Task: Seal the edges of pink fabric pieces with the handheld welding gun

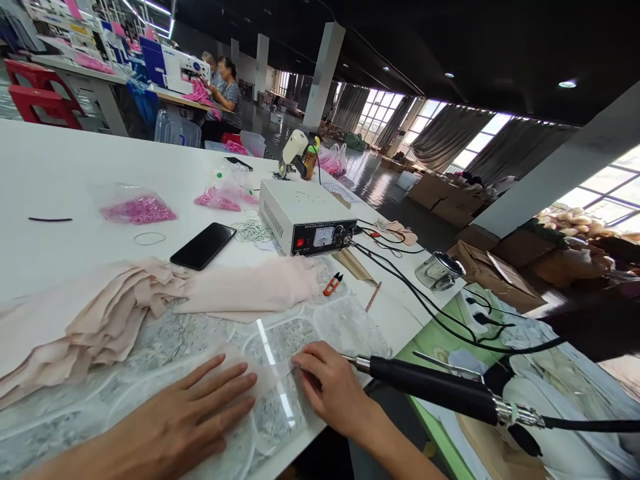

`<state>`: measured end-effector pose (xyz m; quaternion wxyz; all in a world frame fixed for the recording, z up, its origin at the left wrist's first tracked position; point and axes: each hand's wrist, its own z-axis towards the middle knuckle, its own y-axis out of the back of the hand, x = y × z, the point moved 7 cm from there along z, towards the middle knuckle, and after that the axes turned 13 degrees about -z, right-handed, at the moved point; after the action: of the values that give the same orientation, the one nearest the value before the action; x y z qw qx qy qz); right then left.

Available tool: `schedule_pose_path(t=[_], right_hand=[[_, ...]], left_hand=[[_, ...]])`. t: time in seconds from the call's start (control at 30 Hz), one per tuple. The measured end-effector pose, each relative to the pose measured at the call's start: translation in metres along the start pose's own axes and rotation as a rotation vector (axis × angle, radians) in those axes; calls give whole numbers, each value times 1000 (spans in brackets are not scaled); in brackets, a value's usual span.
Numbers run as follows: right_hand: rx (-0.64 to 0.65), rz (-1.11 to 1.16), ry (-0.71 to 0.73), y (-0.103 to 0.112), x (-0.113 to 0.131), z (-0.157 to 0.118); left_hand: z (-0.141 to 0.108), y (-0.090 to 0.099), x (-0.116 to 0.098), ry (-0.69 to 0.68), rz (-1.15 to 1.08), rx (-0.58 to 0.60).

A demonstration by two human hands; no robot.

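My left hand (185,407) lies flat, fingers stretched, on a grey marbled mat (340,320) at the table's front edge. Between my hands is a thin, see-through pale piece of fabric (275,375); the left fingertips rest on one side of it. On its other side, my right hand (330,383) pinches the edge between thumb and fingers. A black-handled pen-like tool with a metal tip (430,385) extends to the right; its tip end is partly hidden behind my right hand. Peach fabric pieces (250,287) lie beyond, beside a larger layered peach pile (95,313).
A white control box (305,213) stands beyond the mat, its black cables running right. Orange thread snips (333,284), a black phone (203,245), bags of pink pieces (137,209) and a glass jar (440,270) are around. Far left, a person (227,97) sits sewing.
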<state>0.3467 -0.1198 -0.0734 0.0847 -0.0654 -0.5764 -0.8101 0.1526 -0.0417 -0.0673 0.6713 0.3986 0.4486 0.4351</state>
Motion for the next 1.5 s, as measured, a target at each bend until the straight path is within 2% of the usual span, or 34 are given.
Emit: schedule_pose_path(t=[0.1,0.17,0.3,0.43,0.63,0.73,0.83,0.93,1.07,1.13,1.23,1.37,1.43,1.5], right_hand=[[1,-23,-55,-1,-1,-8],[8,-45,-95,-2,-3,-15],[16,-52,-124,0,-6,-20],[-6,-56,-132,7,-8,-4],[-22,-144,-157,-6,-16,17],[-56,-174,-168,-4,-20,8],[-101,-172,-141,9,-18,-11],[-117,-164,-60,18,-8,-29],[-134,-235,118,14,7,-42],[-177,-239,135,15,7,-46],[-271,-121,60,24,-3,-55],[-383,37,-127,35,-27,-78],[-419,46,-285,35,-43,-95],[-458,74,-519,32,-64,-117]], left_hand=[[14,-3,1,47,-129,49],[14,-7,4,64,-152,46],[-1,-17,7,10,-28,-7],[-18,-34,12,4,57,43],[-31,-44,23,102,-122,41],[-37,-47,25,132,-132,38],[-38,-47,22,112,-118,23],[-27,-43,19,92,-113,21],[10,-31,11,-10,-58,5],[28,-22,5,-92,13,-21],[44,-15,2,-162,103,-55],[43,-22,6,-180,122,-16],[39,-29,9,-179,94,15],[37,-35,12,-168,59,56]])
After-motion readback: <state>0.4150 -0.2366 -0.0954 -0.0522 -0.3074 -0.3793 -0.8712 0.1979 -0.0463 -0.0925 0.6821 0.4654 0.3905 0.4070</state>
